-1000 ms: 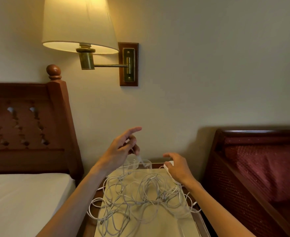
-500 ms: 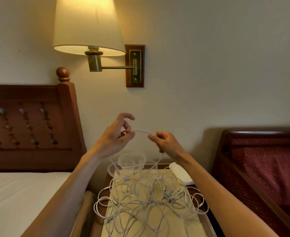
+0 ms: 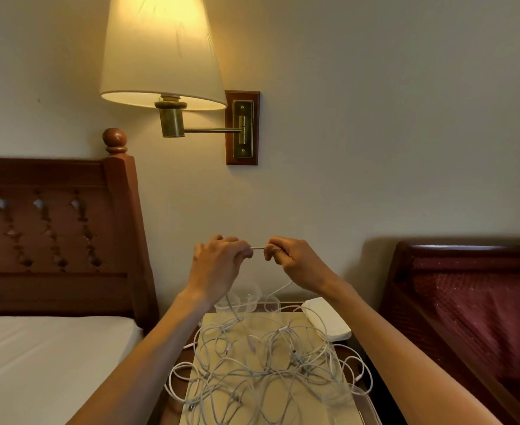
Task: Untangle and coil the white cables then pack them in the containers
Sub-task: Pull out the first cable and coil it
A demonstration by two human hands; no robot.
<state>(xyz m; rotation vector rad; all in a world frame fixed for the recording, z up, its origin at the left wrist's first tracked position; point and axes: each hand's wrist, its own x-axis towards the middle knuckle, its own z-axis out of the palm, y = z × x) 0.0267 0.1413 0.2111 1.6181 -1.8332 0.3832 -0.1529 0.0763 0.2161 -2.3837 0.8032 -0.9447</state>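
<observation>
- The surface (image 3: 341,348), a narrow bedside top, is hemmed in by the bed (image 3: 47,354) on its left edge and a dark red chair (image 3: 467,317) on its right edge; by my reading the open room for moving is upward, in front of the wall.
- The white cables (image 3: 261,363) lie in one loose tangle over a tan sheet (image 3: 218,322) that covers most of the surface, with loops spilling past the left and right edges.
- A white flat box (image 3: 329,320) sits at the far right corner, and clear containers (image 3: 241,300) stand at the far edge, near the wall; none holds cable yet.
- The left hand (image 3: 218,262) and right hand (image 3: 295,259) are raised close together above the far edge, each pinching the same short stretch of one cable, which trails down into the heap.
- Judged from this, untangling has only begun: one strand is being singled out. The next move likely calls for drawing it upward slowly, so that overhanging loops do not slide off the edges or tighten into knots.
</observation>
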